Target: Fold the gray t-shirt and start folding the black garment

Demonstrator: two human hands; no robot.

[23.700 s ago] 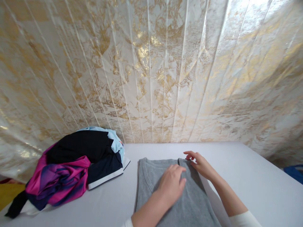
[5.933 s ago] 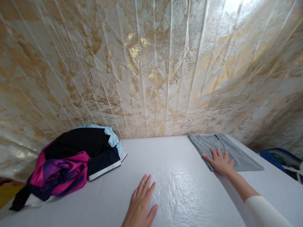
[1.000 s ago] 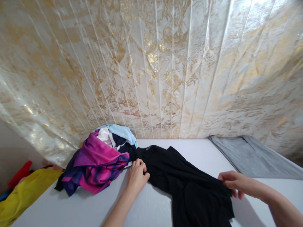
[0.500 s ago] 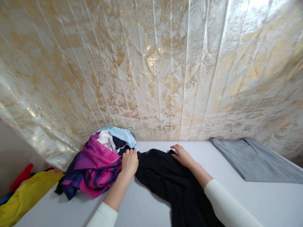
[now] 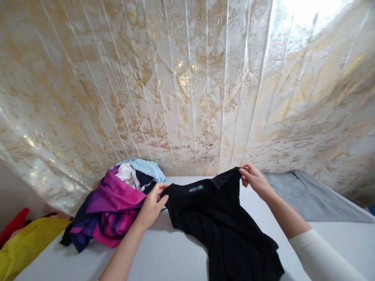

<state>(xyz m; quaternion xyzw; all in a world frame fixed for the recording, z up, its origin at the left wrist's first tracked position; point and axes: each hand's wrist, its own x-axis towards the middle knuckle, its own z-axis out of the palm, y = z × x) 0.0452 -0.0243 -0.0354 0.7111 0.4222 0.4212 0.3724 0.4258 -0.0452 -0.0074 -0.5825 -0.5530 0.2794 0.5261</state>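
Note:
A black shirt (image 5: 225, 226) hangs lifted over the white table (image 5: 172, 253), its neck label facing me. My left hand (image 5: 152, 205) pinches the shirt's left shoulder. My right hand (image 5: 254, 178) pinches the right shoulder, held a little higher. The shirt's lower part trails down on the table toward me.
A heap of clothes (image 5: 114, 203) in pink, purple, navy and light blue lies at the back left. A folded grey shirt (image 5: 310, 197) lies at the back right. A gold-and-white sheet (image 5: 187, 86) hangs behind the table. Yellow and red cloth (image 5: 23, 242) shows at the far left.
Both hands have gripped the black shirt's shoulders and raised its top off the table; the right hand moved right and up. Earlier the grey shirt was folded and set aside to the right.

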